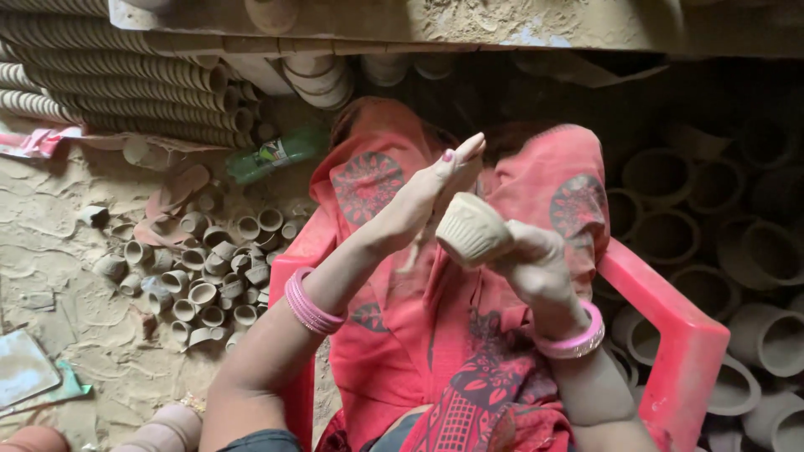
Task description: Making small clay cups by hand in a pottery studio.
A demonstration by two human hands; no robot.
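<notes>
In the head view, a small pale clay cup (pixel 471 230) is gripped by the right hand (pixel 536 264), whose fingers are curled shut around its base so that the ribbed wall and rim are turned up and leftward, seemingly for the other hand to work on. The left hand (pixel 427 197) is held flat and open against the cup's upper left side, fingers straight and pressed together, nothing being grasped by it; the palm appears to be laid on the rim. Both forearms are raised over the lap, wrists bent inward toward the cup, with pink bangles (pixel 311 303) worn on each. Directly beneath the cup, a red patterned cloth (pixel 469 351) is spread, and the arms of a red plastic chair (pixel 670 335) are seen on either side of it. Left of the cup, a heap of small clay cups (pixel 209 276) is scattered on the sandy floor (pixel 75 318), with a green plastic bottle (pixel 276 153) and stacked rows of cups (pixel 117 84) above it; right of the cup, larger clay pots (pixel 754 251) are packed together.
</notes>
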